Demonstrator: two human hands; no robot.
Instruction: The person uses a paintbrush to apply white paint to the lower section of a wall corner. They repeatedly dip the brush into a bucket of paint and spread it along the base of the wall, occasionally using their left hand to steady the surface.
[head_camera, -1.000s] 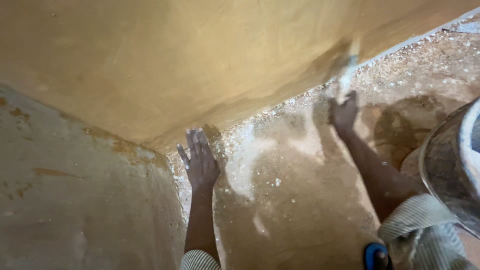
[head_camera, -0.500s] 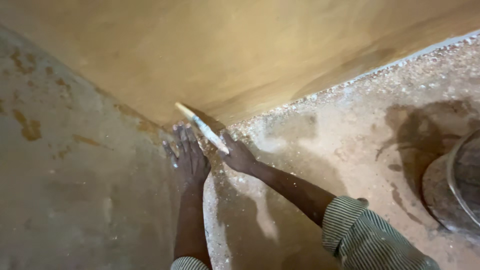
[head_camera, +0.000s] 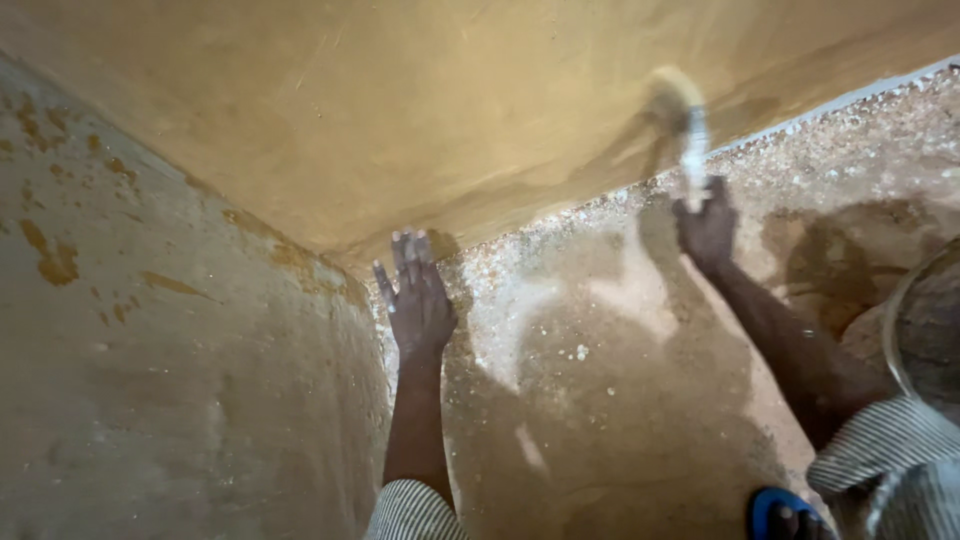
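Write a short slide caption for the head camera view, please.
Right hand holds a brush against the ochre wall; left hand rests flat on the floor.

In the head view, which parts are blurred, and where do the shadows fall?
Head view: the brush in the right hand is smeared by motion blur; the left hand, flat on the floor, is sharper; arm shadows fall dark across the floor; the ochre wall shows soft, warm, even light without glare.

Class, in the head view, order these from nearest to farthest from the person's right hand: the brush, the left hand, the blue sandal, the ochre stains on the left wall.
1. brush: held in the right hand.
2. left hand: to its left, near the corner.
3. blue sandal: bottom edge, about as far; too close to call.
4. ochre stains: far left wall.
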